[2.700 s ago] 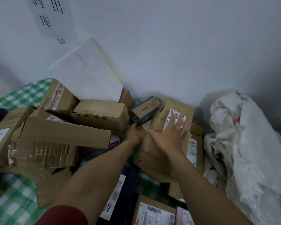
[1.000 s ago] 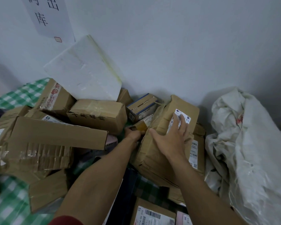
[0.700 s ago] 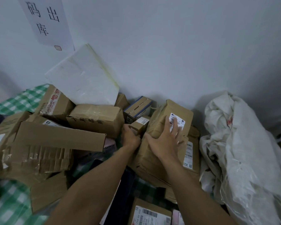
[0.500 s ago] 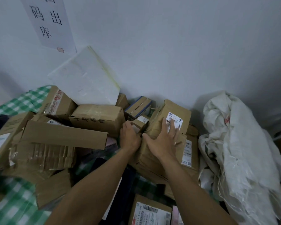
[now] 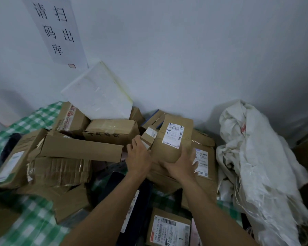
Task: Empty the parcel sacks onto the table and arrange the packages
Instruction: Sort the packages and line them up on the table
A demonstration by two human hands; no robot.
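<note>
Left hand [image 5: 138, 157] fingertips hidden behind small box [image 5: 149, 137], labelled box [image 5: 168, 153] base behind right hand [image 5: 180, 166]

Wall sign [image 5: 55, 30]: 请扫码出库. Bottom box label [image 5: 169, 231]: possibly "642 L114 00 015".
</note>
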